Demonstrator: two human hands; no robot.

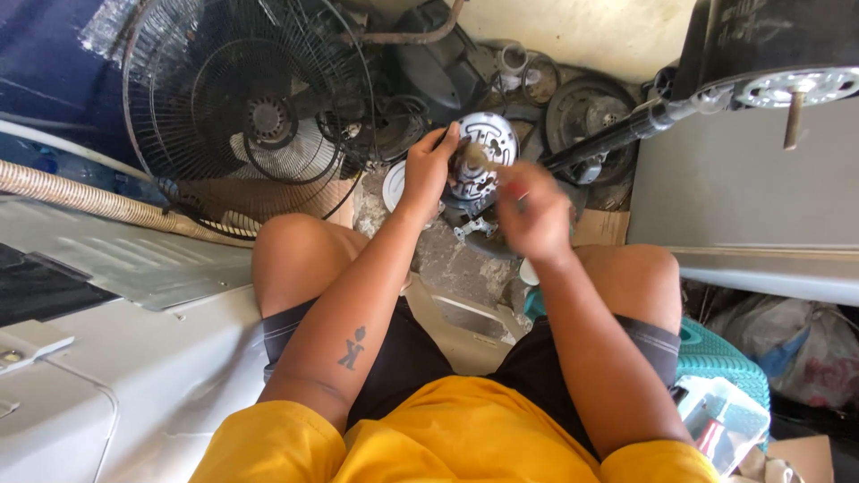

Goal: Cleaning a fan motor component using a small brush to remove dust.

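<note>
My left hand [429,170] grips the left rim of a round silver fan motor housing [486,143] held up in front of my knees. My right hand [535,215] is blurred just below and right of the housing, fingers closed near its centre shaft; what it holds cannot be made out. A small metal bracket [474,229] lies on the concrete floor beneath the hands.
A black wire fan guard with its hub [246,112] leans at the left. Dark motor parts and discs [586,112] lie against the wall. A grey appliance casing [743,197] stands at the right, a white panel [134,358] at the left, and a teal basket [725,358] by my right thigh.
</note>
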